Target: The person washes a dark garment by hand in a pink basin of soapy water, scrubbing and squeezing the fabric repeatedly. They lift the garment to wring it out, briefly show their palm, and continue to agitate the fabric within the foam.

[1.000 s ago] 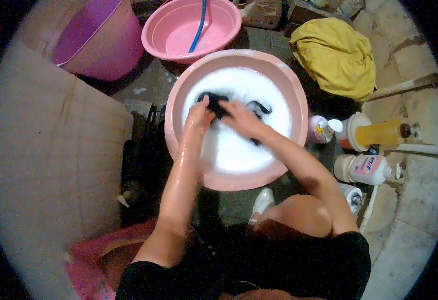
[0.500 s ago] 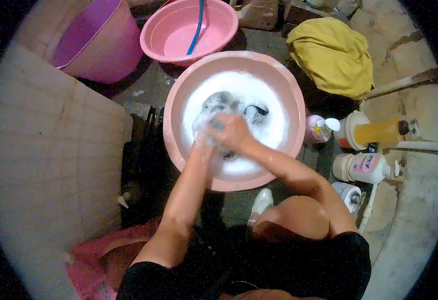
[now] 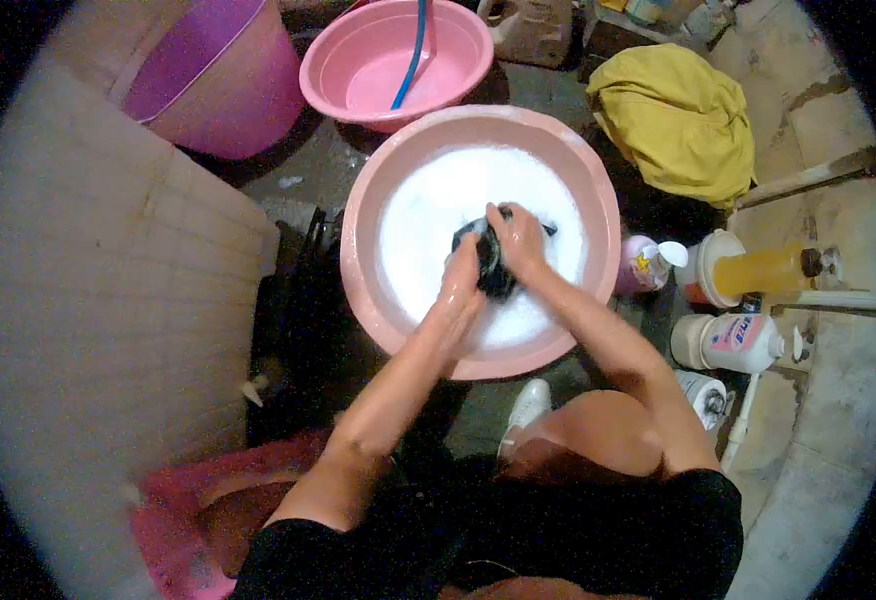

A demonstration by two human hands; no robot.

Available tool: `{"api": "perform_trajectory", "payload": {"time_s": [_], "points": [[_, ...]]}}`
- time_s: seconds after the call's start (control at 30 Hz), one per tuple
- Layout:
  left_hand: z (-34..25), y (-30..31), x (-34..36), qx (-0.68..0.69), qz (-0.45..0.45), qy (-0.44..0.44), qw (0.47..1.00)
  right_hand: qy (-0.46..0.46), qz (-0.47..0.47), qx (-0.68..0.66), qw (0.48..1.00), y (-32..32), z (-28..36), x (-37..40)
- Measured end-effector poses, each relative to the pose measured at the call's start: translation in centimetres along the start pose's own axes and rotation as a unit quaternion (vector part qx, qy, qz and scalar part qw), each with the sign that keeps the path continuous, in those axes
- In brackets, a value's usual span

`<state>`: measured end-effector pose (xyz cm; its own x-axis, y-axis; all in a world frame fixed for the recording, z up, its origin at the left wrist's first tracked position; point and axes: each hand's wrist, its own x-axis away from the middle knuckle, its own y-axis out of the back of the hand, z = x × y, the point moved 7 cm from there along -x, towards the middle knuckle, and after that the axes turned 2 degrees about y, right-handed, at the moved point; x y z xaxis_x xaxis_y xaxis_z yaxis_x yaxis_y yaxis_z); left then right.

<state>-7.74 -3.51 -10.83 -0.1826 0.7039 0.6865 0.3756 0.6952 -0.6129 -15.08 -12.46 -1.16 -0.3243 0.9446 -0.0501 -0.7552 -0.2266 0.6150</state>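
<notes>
A dark wet cloth [image 3: 495, 268] is bunched between my two hands over the foamy water in the large pale-pink basin [image 3: 358, 215]. My left hand [image 3: 465, 268] grips its left side, the fingers wrapped round it. On the upper right side, my right hand [image 3: 519, 238] clasps the same cloth with bent fingers. A small dark end pokes out of the suds just right of my right hand. White suds [image 3: 428, 200] cover most of the water and hide whatever lies beneath.
Behind stand a pink basin [image 3: 318, 85] with a blue hose [image 3: 413, 65] in it and a tall purple-pink bucket [image 3: 258, 110]. Yellow cloth [image 3: 673, 120] lies at back right. Along the right are a pump bottle [image 3: 641, 265], a yellow-liquid bottle [image 3: 763, 273] and a white bottle [image 3: 743, 342].
My hands have moved right within the basin and come apart a little. The dark cloth now shows between them, lifted from the foam. The view has shifted slightly.
</notes>
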Motion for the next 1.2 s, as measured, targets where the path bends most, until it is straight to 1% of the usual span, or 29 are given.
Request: {"api": "perform_trajectory", "payload": {"time_s": [0.03, 0.1, 0.13, 0.17, 0.23, 0.27, 0.3, 0.33, 0.37, 0.4, 0.43, 0.5, 0.53, 0.57, 0.6, 0.63, 0.67, 0.7, 0.73, 0.77, 0.8, 0.83, 0.87, 0.93, 1.0, 1.1, 1.13, 1.17, 1.2], "points": [[0.0, 0.4, -0.9, 0.000, 0.000, -0.006, 1.000, -0.026, 0.012, -0.048, 0.998, -0.2, 0.9, 1.3], [-4.5, -0.7, 2.9, -0.062, -0.016, -0.044, 0.997, 0.116, 0.054, -0.104, 0.986, -1.0, 5.5, 5.3], [-5.6, -0.9, 3.1, -0.090, -0.006, 0.015, 0.996, 0.146, 0.094, -0.073, 0.982, -1.7, 7.2, 6.7], [-7.5, -1.6, 5.8, -0.134, -0.095, -0.007, 0.986, 0.174, 0.137, -0.044, 0.974, -2.5, 8.3, 8.0], [-6.6, -0.1, 1.9, -0.191, -0.057, -0.110, 0.974, 0.022, 0.108, -0.082, 0.991, -2.9, 4.1, 4.2], [-6.1, -1.3, 1.7, -0.214, -0.039, -0.080, 0.973, -0.029, 0.114, 0.026, 0.993, -2.4, 1.3, 2.1], [-5.7, -3.0, 3.3, -0.258, -0.011, -0.030, 0.966, -0.055, 0.119, 0.062, 0.989, -1.4, -0.4, 0.1], [-5.7, -3.9, 3.2, -0.407, 0.035, -0.066, 0.910, -0.026, 0.123, 0.085, 0.988, -0.6, -1.9, -1.1], [-5.3, -4.5, 3.0, -0.544, 0.082, -0.099, 0.829, 0.045, 0.039, 0.119, 0.991, 1.1, -2.0, -2.3], [-3.8, -5.2, 3.1, -0.634, 0.186, -0.054, 0.749, 0.076, -0.047, 0.122, 0.989, 2.7, -1.8, -3.2], [-2.7, -5.2, 3.6, -0.715, 0.258, -0.032, 0.649, 0.058, -0.079, 0.169, 0.981, 3.9, -2.5, -3.3], [-2.9, -6.1, 4.4, -0.781, 0.305, -0.042, 0.543, 0.036, -0.103, 0.217, 0.970, 3.8, -4.4, -3.3], [-4.8, -5.9, 2.3, -0.774, 0.190, -0.200, 0.569, 0.035, -0.105, 0.218, 0.970, 1.5, -7.4, -3.6], [-6.7, -5.4, 1.0, -0.738, 0.069, -0.350, 0.573, 0.018, -0.081, 0.276, 0.958, -2.2, -11.8, -4.1], [-8.4, -5.4, 0.5, -0.678, 0.006, -0.353, 0.644, 0.003, -0.070, 0.304, 0.950, -2.4, -12.4, -4.2], [-8.6, -4.4, -1.4, -0.656, -0.065, -0.382, 0.647, -0.010, -0.059, 0.332, 0.941, -2.7, -12.9, -4.3], [-8.0, -3.7, -2.2, -0.522, -0.089, -0.224, 0.818, -0.033, 0.100, 0.181, 0.978, -2.6, -9.8, -4.7], [-6.8, -3.9, -2.5, -0.405, -0.029, -0.106, 0.908, -0.050, 0.254, 0.022, 0.966, -4.0, -6.9, -4.4], [-5.5, -4.2, -2.5, -0.282, -0.005, 0.022, 0.959, 0.006, 0.215, 0.049, 0.975, -5.5, -5.4, -4.1], [-5.1, -4.4, -2.6, -0.209, 0.098, 0.098, 0.968, 0.060, 0.176, 0.077, 0.980, -7.0, -3.8, -2.5], [-5.2, -4.4, -2.4, -0.142, 0.140, 0.113, 0.973, 0.135, 0.138, 0.077, 0.978, -5.2, 1.2, -0.1], [-5.6, -4.3, -2.2, -0.099, 0.162, 0.094, 0.977, 0.207, 0.099, 0.074, 0.970, -2.7, 6.9, 2.4], [-6.1, -3.6, -2.0, -0.082, 0.175, 0.066, 0.979, 0.242, 0.102, 0.049, 0.964, -2.5, 9.1, 4.2], [-6.3, -1.8, -1.4, -0.089, 0.167, -0.018, 0.982, 0.281, 0.098, 0.023, 0.954, -2.9, 10.6, 4.8], [-5.9, -0.4, -1.3, -0.124, 0.138, -0.072, 0.980, 0.368, 0.060, 0.030, 0.927, -3.6, 10.5, 5.1], [-5.8, -0.4, -2.5, -0.164, 0.124, -0.119, 0.971, 0.367, 0.007, 0.084, 0.926, -2.3, 6.3, 1.1], [-6.1, -3.0, -0.4, -0.204, 0.105, -0.082, 0.970, 0.226, 0.011, 0.106, 0.968, -2.0, 3.5, -1.8], [-5.8, -3.0, -1.1, -0.205, 0.103, -0.079, 0.970, 0.080, 0.017, 0.125, 0.989, -1.5, 0.6, -4.1], [-5.2, -2.3, -2.3, -0.200, 0.060, -0.043, 0.977, 0.024, 0.046, 0.110, 0.993, -0.9, -0.9, -5.3]]}}
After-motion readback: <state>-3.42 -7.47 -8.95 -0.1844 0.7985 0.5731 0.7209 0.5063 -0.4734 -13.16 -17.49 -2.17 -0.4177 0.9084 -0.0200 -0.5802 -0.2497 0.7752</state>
